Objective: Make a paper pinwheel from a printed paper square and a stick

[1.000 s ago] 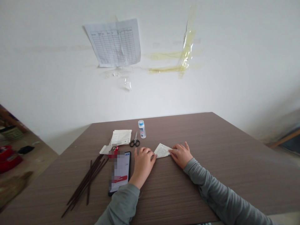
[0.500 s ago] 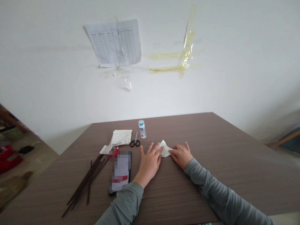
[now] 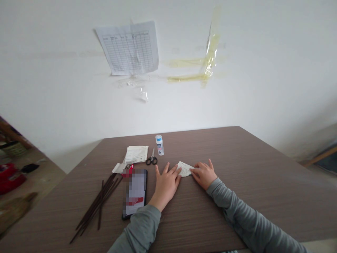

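Observation:
A small piece of printed paper, folded and pointed at the right, lies on the table between my two hands. With fingers spread, my left hand rests on the tabletop, its fingertips touching the paper's left edge. At the other end, my right hand has its thumb and index finger together on the paper's right corner. A smartphone lies left of my left wrist, its screen partly blurred out. Black-handled scissors lie just beyond my left hand.
A glue bottle stands behind the scissors. To its left is a stack of paper sheets, with a small red-and-white packet in front. Several thin brown sticks lie on the brown table. A printed sheet is taped to the wall.
The paper's raised upper tip has come down, so it lies flatter and lower. My left hand has drawn back slightly to the left; my right hand stays in place.

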A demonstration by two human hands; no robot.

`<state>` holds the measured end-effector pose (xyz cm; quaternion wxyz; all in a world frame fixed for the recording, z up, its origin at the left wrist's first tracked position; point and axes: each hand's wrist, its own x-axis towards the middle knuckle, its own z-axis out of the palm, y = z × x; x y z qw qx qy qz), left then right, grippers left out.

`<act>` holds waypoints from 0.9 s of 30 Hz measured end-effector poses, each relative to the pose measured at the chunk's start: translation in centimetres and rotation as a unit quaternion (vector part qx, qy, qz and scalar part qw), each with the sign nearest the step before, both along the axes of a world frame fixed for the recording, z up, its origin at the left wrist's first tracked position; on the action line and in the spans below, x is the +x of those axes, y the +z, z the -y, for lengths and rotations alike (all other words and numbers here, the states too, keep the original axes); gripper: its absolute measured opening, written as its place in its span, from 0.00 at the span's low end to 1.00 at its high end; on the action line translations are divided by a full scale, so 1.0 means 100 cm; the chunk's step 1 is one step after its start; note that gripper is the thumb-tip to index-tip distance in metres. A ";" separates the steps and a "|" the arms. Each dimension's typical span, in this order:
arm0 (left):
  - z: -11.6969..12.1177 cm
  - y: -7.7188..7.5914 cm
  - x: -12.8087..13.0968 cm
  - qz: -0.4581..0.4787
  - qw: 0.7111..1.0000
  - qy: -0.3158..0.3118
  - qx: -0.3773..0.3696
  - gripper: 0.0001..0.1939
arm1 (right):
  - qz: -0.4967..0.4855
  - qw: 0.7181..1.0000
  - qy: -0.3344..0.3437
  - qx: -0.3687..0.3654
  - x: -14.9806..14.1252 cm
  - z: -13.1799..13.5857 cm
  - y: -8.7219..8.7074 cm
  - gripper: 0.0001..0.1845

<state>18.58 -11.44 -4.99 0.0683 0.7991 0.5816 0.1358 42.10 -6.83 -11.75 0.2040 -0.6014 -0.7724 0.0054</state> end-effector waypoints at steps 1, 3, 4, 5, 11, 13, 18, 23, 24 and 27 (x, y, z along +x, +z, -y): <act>0.000 -0.001 0.000 0.004 1.000 0.000 0.006 0.26 | -0.002 1.000 0.000 0.003 0.000 -0.001 -0.002 0.18; 0.000 -0.002 0.000 0.010 1.000 -0.001 0.014 0.25 | 0.000 1.000 0.000 0.006 0.000 -0.001 -0.004 0.18; 0.000 -0.002 0.000 0.011 1.000 -0.001 0.015 0.25 | 0.004 1.000 -0.001 0.005 0.000 -0.002 -0.005 0.18; 0.000 -0.003 0.000 0.011 1.000 -0.001 0.013 0.25 | 0.007 1.000 -0.001 0.006 0.000 -0.001 -0.004 0.18; -0.005 0.000 -0.001 0.011 1.000 0.006 0.000 0.25 | 0.004 1.000 0.017 -0.011 0.003 0.003 0.011 0.18; -0.008 0.003 0.001 0.013 1.000 0.016 -0.012 0.24 | -0.004 0.999 0.022 -0.024 0.004 0.005 0.017 0.17; -0.014 0.012 0.010 0.011 0.999 0.042 -0.028 0.19 | -0.018 0.999 0.013 -0.037 0.004 0.003 0.019 0.13; -0.014 0.012 0.017 0.027 0.998 0.052 -0.010 0.14 | -0.037 0.999 0.001 -0.036 0.000 -0.004 0.013 0.10; -0.014 0.011 0.017 0.030 0.998 0.053 -0.006 0.14 | -0.039 0.998 0.001 -0.039 -0.001 -0.005 0.013 0.09; -0.014 0.010 0.018 0.034 0.998 0.057 -0.003 0.11 | -0.038 0.998 -0.001 -0.040 -0.003 -0.005 0.012 0.07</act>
